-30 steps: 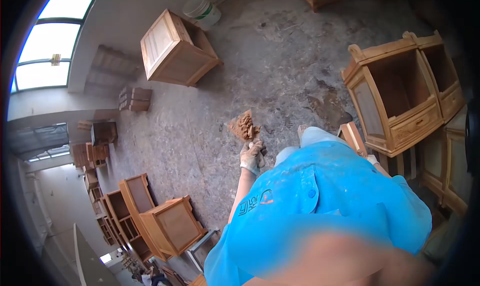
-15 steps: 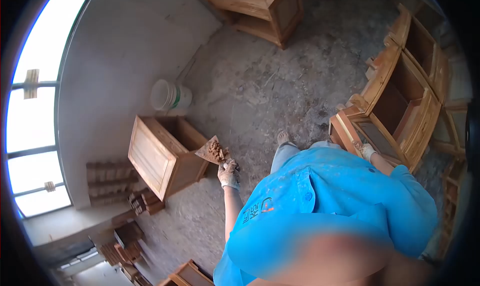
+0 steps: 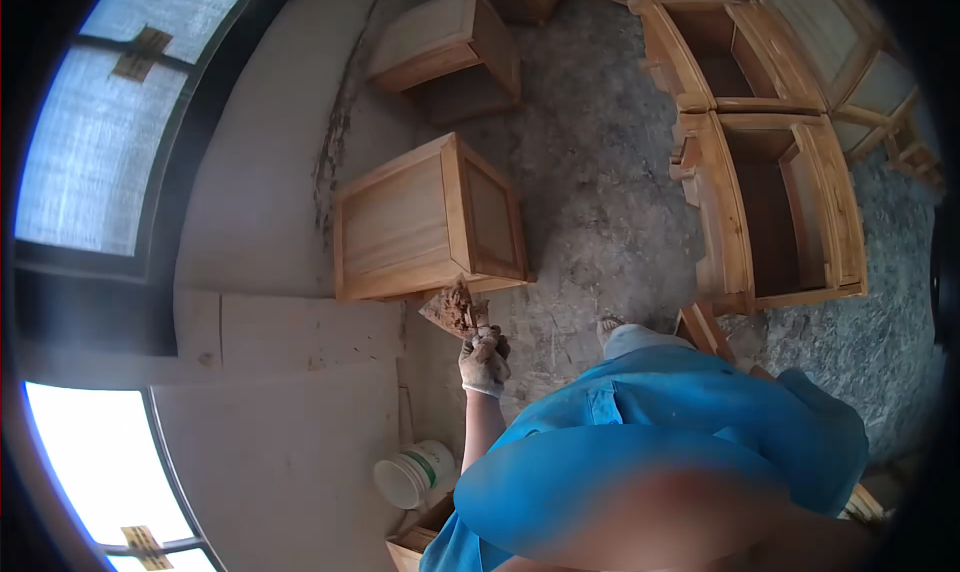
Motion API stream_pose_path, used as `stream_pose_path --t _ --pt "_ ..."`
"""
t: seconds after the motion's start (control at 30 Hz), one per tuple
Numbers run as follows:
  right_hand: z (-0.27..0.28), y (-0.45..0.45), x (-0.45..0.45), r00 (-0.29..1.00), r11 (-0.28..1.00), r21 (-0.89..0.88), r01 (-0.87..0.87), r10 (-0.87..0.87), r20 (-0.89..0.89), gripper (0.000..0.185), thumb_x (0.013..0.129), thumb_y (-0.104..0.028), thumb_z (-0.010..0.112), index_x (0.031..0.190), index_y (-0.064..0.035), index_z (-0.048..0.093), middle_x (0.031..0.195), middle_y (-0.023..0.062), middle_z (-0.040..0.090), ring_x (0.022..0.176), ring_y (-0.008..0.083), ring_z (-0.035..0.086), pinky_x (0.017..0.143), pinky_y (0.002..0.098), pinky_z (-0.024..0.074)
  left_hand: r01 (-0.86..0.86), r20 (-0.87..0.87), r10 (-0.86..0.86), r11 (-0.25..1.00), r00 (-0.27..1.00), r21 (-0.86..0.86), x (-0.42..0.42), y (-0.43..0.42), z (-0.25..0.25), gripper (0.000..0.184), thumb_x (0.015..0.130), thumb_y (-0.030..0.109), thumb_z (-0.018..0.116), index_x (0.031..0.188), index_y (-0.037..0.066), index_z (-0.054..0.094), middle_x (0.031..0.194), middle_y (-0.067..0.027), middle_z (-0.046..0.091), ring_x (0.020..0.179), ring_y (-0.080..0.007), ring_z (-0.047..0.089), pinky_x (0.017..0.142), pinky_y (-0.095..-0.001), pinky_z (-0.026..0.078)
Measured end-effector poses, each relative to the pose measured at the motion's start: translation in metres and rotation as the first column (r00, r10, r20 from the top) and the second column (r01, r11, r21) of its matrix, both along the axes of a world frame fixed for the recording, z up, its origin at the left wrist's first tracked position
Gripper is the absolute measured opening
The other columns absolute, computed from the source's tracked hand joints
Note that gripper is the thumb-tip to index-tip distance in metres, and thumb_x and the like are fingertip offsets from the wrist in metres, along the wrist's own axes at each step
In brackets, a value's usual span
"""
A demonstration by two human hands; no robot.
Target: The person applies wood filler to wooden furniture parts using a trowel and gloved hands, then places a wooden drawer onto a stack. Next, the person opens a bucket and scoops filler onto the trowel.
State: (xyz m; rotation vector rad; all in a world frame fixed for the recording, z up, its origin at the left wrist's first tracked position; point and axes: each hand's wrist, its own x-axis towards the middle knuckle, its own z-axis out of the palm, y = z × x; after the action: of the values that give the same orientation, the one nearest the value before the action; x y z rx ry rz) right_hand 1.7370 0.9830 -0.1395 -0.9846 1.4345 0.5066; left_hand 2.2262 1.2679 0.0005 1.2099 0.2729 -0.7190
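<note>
My left hand (image 3: 485,360), in a stained whitish glove, is closed around a flat scraper (image 3: 436,310) with a lump of brown, crumbly paste (image 3: 455,307) on its blade. The scraper is in front of the lower edge of a wooden cabinet (image 3: 395,217). On the right, a narrow wooden piece (image 3: 706,332) sticks out beyond my blue clothing, below an open-fronted cabinet. A bit of my right forearm shows beside the piece, but the right hand's fingers are hidden.
Open-fronted wooden cabinets (image 3: 735,207) stand at the right. Another cabinet (image 3: 425,37) is near the wall at the upper left. A white bucket (image 3: 402,480) stands at the lower left by a wooden box (image 3: 408,550). Windows line the left wall. My foot (image 3: 608,325) is on the concrete floor.
The view has swung round, bringing the wall and windows closer and the bucket to the lower left. The scraper with paste stays in my left hand; my right glove, visible on the wooden piece before, is hidden.
</note>
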Motion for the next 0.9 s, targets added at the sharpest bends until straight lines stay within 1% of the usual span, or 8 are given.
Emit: stream_pose_path --t 0.23,0.37,0.5,0.63,0.67,0.7,0.77,0.9 --pt "-0.036 -0.037 0.102 0.982 0.992 -0.128 -0.007 -0.017 -0.190 0.074 0.090 -0.060 0.047 0.130 0.0021 0.052 0.123 0.0214 0.058 0.108 0.0309 0.057 0.090 0.0363 0.0456 0.017 0.060 -0.027 0.985 0.998 0.170 0.147 -0.049 -0.021 0.018 0.077 -0.002 0.060 0.093 0.006 0.059 0.084 -0.0094 0.065 0.062 -0.0189 0.058 0.055 -0.0280 0.048" --pt "-0.042 -0.103 0.192 0.993 0.975 -0.213 0.067 -0.086 -0.083 0.069 0.086 -0.054 0.057 0.124 0.0037 0.057 0.119 0.0185 0.060 0.106 0.0275 0.057 0.090 0.0346 0.0453 0.045 0.062 -0.060 0.972 0.996 0.229 0.236 -0.151 -0.053 0.013 0.078 0.000 0.058 0.089 0.006 0.060 0.075 -0.0088 0.062 0.057 -0.0175 0.055 0.052 -0.0260 0.045" --pt "-0.015 -0.180 0.265 0.984 0.933 -0.324 0.157 -0.119 0.134 0.065 0.082 -0.049 0.067 0.117 0.0053 0.061 0.115 0.0157 0.063 0.104 0.0241 0.058 0.090 0.0330 0.0450 0.238 0.021 -0.271 0.878 0.962 0.415 0.332 -0.299 -0.009 0.006 0.080 0.008 0.058 0.085 0.006 0.062 0.064 -0.0072 0.057 0.052 -0.0159 0.051 0.050 -0.0232 0.041" --pt "0.035 -0.265 0.338 0.969 0.893 -0.393 0.220 -0.152 0.196 0.060 0.080 -0.045 0.072 0.113 0.0051 0.065 0.112 0.0124 0.065 0.103 0.0209 0.058 0.089 0.0316 0.0449 0.358 0.201 -0.400 0.909 0.894 0.214 0.426 -0.466 -0.019 0.025 0.081 0.010 0.065 0.104 0.002 0.058 0.078 -0.0054 0.060 0.061 -0.0148 0.053 0.056 -0.0237 0.043" --pt "0.056 -0.289 0.355 0.928 0.866 -0.363 0.344 -0.253 0.274 0.054 0.082 -0.040 0.069 0.111 0.0046 0.065 0.110 0.0115 0.065 0.099 0.0200 0.059 0.086 0.0306 0.0458 0.410 0.217 -0.426 0.904 0.878 0.117 0.439 -0.513 -0.015 0.030 0.079 0.008 0.067 0.107 0.002 0.057 0.080 -0.0049 0.060 0.063 -0.0145 0.053 0.057 -0.0240 0.043" --pt "0.077 -0.318 0.377 0.866 0.823 -0.324 0.466 -0.349 0.357 0.048 0.084 -0.036 0.067 0.109 0.0041 0.066 0.108 0.0106 0.066 0.095 0.0192 0.060 0.083 0.0295 0.0466 0.383 0.243 -0.393 0.919 0.887 0.090 0.441 -0.562 0.001 0.025 0.083 0.004 0.064 0.107 0.007 0.056 0.074 -0.0027 0.060 0.047 -0.0099 0.045 0.039 -0.0214 0.033" --pt "0.099 -0.363 0.420 0.686 0.700 -0.202 0.685 -0.526 0.504 0.036 0.088 -0.028 0.062 0.106 0.0031 0.068 0.103 0.0088 0.068 0.087 0.0175 0.063 0.077 0.0274 0.0483 0.506 0.263 -0.499 0.862 0.826 0.046 0.452 -0.649 0.015 0.020 0.083 0.002 0.062 0.102 0.006 0.059 0.078 -0.0037 0.061 0.055 -0.0124 0.051 0.048 -0.0243 0.041" --pt "0.090 -0.470 0.481 0.785 0.709 -0.363 0.604 -0.451 0.425 0.043 0.084 -0.035 0.066 0.104 0.0028 0.068 0.093 0.0083 0.069 0.082 0.0196 0.062 0.075 0.0291 0.0487 0.650 0.254 -0.613 0.754 0.748 -0.096 0.477 -0.787 -0.001 0.015 0.081 0.000 0.063 0.096 0.003 0.061 0.079 -0.0048 0.062 0.063 -0.0146 0.055 0.059 -0.0251 0.045"
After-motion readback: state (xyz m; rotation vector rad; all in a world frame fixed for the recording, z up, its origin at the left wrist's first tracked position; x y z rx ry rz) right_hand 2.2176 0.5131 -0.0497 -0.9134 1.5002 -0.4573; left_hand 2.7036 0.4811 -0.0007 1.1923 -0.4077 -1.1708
